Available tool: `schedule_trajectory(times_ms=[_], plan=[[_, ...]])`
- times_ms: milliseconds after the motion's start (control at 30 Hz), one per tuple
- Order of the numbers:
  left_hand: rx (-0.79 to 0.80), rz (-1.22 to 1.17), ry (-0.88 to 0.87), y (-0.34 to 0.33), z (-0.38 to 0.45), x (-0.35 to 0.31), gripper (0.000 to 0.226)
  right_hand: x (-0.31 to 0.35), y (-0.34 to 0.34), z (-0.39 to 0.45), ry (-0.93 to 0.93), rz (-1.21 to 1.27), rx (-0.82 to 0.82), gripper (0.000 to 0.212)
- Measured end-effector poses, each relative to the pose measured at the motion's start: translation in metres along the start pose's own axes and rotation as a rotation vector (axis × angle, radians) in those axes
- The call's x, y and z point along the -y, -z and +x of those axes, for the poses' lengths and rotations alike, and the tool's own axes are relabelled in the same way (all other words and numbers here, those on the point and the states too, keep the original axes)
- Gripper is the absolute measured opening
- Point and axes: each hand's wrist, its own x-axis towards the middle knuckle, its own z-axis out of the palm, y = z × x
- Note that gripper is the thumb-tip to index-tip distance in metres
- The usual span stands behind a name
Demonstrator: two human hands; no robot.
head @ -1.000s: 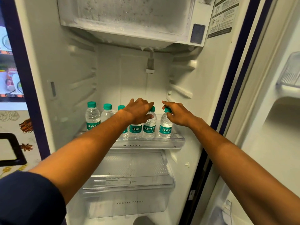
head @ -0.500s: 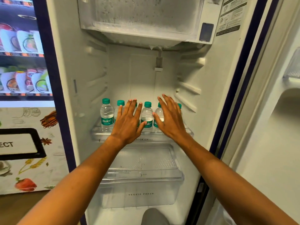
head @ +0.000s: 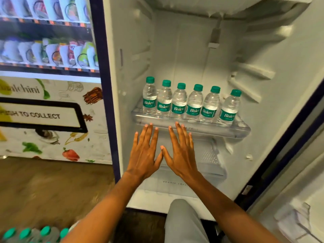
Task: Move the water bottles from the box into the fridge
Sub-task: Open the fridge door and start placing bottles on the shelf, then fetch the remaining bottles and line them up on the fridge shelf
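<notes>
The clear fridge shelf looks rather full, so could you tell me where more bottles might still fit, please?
The front of the clear shelf is crowded: six bottles stand nearly shoulder to shoulder. Free patches: behind the row toward the back wall, and a small gap between the rightmost bottle and the right wall.

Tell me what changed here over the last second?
Both hands let go of the bottle caps and drew back, open: left hand, right hand, now below the shelf. The six bottles stayed upright in their row.
</notes>
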Motion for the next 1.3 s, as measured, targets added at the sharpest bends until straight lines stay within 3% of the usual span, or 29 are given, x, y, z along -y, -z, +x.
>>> schedule_trajectory(times_ms=[167, 433, 733, 1033, 1167, 1300], plan=[[0.094, -0.023, 0.096, -0.03, -0.065, 0.011, 0.071, 0.014, -0.039, -0.049, 0.094, 0.051, 0.104, 0.067], [0.244, 0.017, 0.288, -0.054, -0.157, 0.035, 0.069, 0.049, -0.102, -0.113, 0.045, 0.164, 0.327, 0.063], [0.448, 0.143, 0.696, -0.043, -0.252, 0.08, 0.07, 0.129, -0.168, -0.153, 0.19, 0.267, 0.622, 0.058], [0.715, 0.262, 1.132, -0.018, -0.335, 0.13, 0.065, 0.226, -0.232, -0.172, 0.369, 0.288, 1.039, 0.06], [0.842, 0.217, 1.16, -0.008, -0.356, 0.14, 0.06, 0.251, -0.248, -0.176, 0.489, 0.195, 1.151, 0.071], [0.838, 0.28, 1.095, -0.011, -0.358, 0.141, 0.047, 0.261, -0.261, -0.176, 0.519, 0.145, 1.213, 0.079]])
